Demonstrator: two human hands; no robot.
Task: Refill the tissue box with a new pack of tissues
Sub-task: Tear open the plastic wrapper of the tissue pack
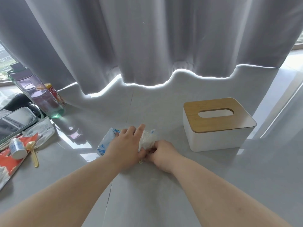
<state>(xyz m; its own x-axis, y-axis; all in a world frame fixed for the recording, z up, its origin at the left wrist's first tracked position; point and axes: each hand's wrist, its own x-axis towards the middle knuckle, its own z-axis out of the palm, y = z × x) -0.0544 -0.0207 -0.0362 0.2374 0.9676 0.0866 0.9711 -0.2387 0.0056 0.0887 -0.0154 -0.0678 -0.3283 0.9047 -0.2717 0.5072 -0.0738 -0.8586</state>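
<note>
Pack (105, 145), soft plastic wrap, white with blue print, lying on grey table (147, 202), right end crumpled clear film, box (219, 138) upright, apart to its right, white body, wooden lid (239, 118) on, oval slot.

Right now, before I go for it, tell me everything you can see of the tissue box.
The tissue box stands upright on the grey table, to the right of the tissue pack that the left hand and right hand hold. Its body is white and smooth with rounded corners. A flat wood-look lid sits on top, with an oval slot in it. No tissue sticks out. Only the table touches it.
</note>
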